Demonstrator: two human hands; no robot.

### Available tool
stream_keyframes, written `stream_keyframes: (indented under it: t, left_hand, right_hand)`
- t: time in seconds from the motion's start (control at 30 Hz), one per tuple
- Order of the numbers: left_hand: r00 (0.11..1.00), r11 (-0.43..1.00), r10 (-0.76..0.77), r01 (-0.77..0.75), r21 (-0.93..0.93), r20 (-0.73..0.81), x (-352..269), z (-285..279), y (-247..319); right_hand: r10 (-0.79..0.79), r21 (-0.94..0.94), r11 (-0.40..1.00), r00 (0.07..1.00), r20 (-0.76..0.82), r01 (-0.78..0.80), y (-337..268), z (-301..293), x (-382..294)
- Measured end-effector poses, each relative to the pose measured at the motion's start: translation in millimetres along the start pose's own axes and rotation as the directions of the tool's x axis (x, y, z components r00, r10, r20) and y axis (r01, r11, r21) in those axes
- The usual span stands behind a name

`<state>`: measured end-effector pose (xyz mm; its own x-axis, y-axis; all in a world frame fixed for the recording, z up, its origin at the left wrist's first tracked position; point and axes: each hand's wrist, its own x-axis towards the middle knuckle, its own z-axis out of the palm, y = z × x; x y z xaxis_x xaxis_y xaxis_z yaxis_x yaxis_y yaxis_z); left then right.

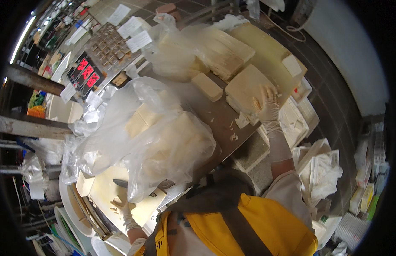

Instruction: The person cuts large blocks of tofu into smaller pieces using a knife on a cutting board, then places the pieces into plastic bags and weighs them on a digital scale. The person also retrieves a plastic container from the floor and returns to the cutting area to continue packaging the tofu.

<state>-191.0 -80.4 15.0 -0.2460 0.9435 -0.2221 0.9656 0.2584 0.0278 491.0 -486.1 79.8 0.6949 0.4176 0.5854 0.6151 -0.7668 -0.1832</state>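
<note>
My gloved right hand point(267, 108) rests with fingers spread on the edge of a thick, pale slab, apparently tofu point(249, 84). A smaller rectangular block point(207, 87) lies beside it on the brown tabletop point(230, 110), with torn scraps point(242, 121) near the slab's corner. My left hand point(121, 206), also gloved, is over a cream cutting board point(105, 188), fingers apart and nothing in them. Just beyond it shows the dark blade of a knife point(120, 183), partly hidden by a clear plastic bag point(172, 144) that covers more pale blocks. A wedge-shaped piece point(85, 183) sits at the board's far-left corner.
Another layered slab point(230, 54) stands behind, partly under plastic, beside a wide yellowish slab point(265, 44). A scale with a red digital display point(87, 75) is at far left. White crates point(319, 169) stand on the floor at right. Round tubs point(68, 204) flank the board.
</note>
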Motion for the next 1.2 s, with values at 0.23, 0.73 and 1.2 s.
stream_keyframes:
  t: [0.23, 0.73, 1.2]
  left_hand:
    - [0.996, 0.987, -0.080, 0.073, 0.145, 0.043, -15, -11, 36]
    - [0.989, 0.991, 0.117, -0.122, -0.057, -0.095, 103, -83, -45]
    - [0.636, 0.627, 0.770, -0.768, -0.131, -0.040, 29, 5, -124]
  right_hand:
    - [0.062, -0.245, 0.968, 0.893, 0.445, 0.055, 37, 58, -7]
    - [-0.522, 0.978, -0.201, 0.851, -0.057, -0.058, -245, -116, -34]
    - [-0.512, 0.434, 0.848, 0.678, 0.527, 0.304, -617, 155, -150]
